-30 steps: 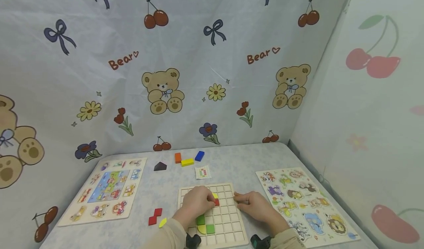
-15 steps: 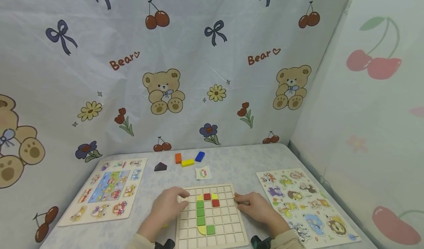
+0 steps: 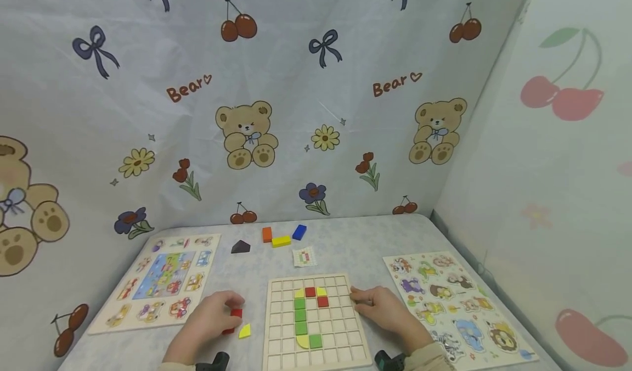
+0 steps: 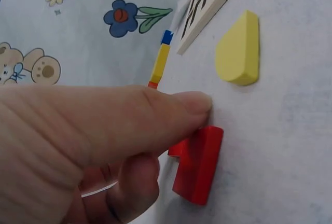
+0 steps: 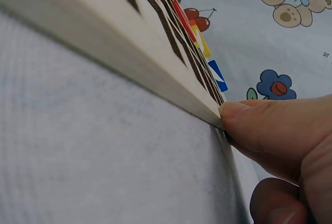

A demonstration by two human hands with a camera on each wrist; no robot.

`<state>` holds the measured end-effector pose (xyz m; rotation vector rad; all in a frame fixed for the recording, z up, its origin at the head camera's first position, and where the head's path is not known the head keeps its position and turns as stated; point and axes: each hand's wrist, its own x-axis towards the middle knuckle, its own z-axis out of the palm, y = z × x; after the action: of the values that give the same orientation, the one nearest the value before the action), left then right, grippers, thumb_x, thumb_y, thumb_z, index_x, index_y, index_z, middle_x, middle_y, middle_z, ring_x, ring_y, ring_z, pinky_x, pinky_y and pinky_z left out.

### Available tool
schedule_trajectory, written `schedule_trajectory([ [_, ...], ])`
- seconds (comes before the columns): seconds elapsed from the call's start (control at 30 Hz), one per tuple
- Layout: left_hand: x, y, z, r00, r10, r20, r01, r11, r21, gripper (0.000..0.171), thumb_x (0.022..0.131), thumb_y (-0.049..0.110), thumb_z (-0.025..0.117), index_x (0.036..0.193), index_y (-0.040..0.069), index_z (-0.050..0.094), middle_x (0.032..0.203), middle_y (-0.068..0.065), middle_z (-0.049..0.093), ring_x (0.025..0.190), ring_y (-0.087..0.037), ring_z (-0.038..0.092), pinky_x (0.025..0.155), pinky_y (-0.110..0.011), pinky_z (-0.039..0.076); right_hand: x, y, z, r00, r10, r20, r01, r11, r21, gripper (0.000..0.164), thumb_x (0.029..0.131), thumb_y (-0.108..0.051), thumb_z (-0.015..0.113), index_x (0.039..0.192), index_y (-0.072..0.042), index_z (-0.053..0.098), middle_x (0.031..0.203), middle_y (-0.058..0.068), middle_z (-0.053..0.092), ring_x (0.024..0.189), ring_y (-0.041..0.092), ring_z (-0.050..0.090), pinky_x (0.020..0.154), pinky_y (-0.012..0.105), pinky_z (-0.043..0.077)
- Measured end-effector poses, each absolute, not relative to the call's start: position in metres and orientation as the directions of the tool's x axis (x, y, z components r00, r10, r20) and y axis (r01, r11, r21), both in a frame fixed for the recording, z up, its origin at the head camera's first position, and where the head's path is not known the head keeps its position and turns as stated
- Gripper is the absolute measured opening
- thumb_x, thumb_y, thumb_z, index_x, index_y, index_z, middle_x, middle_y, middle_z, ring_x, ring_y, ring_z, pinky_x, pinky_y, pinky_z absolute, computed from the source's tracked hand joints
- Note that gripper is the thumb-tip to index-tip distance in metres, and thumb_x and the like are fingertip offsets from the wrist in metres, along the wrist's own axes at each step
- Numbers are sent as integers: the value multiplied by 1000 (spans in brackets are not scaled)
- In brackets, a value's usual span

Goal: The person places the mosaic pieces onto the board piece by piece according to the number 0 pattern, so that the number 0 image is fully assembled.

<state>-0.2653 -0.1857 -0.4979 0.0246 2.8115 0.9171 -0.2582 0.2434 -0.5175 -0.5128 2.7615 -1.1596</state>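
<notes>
My left hand (image 3: 209,319) reaches over two red blocks on the table left of the wooden grid board (image 3: 286,354). In the left wrist view, the thumb lies just above one red block (image 4: 199,164), the fingers loosely curled; no grip on it shows. Close by lies a yellow quarter-round block (image 3: 244,331). My right hand (image 3: 382,309) holds the board's right edge between thumb and finger, as the right wrist view shows the thumb on the rim. Set in the board are green squares (image 3: 300,316), red squares (image 3: 323,302) and yellow rounded pieces (image 3: 302,341).
A picture puzzle board (image 3: 163,283) lies at the left, an animal puzzle board (image 3: 456,310) at the right. Behind the grid are a small pattern card (image 3: 304,257), a dark block (image 3: 241,247), and orange (image 3: 267,234), yellow (image 3: 281,241) and blue (image 3: 299,232) blocks.
My left hand has left the red piece in the grid and moved left, off the board, to the loose red blocks. My right hand stays at the board's edge.
</notes>
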Motion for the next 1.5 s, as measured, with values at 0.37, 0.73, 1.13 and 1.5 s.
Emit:
schedule_trajectory([
  [0.37,-267,-180,-500,-995,22,-95,-34,836,548,28,81,31,88,103,19,75,94,6,71,80,-12,62,72,-37,53,-257,244,-519,-938,-342,46,-267,635,-725,34,96,-24,73,128,-12,73,144,6,62,137,38,54,106,58,45],
  [0.73,-263,-177,-500,-990,13,-142,-63,852,520,31,79,30,89,104,19,74,96,5,70,79,-14,59,71,-37,53,-257,242,-520,-938,-345,38,-265,639,-722,33,97,-24,72,128,-13,73,144,6,61,136,37,55,106,57,45],
  [1.13,-254,-113,-488,-967,255,24,225,800,557,18,83,33,85,96,30,74,94,15,69,85,-10,62,72,-39,51,-259,242,-521,-941,-338,25,-253,650,-716,33,97,-23,71,128,-13,73,145,5,61,137,37,54,107,57,45],
  [1.5,-250,-49,-475,-879,474,53,408,689,599,10,88,29,82,93,29,73,91,17,69,79,-3,63,64,-30,50,-259,242,-518,-938,-346,33,-265,651,-711,34,97,-23,72,129,-12,73,144,5,62,135,37,56,106,57,46],
])
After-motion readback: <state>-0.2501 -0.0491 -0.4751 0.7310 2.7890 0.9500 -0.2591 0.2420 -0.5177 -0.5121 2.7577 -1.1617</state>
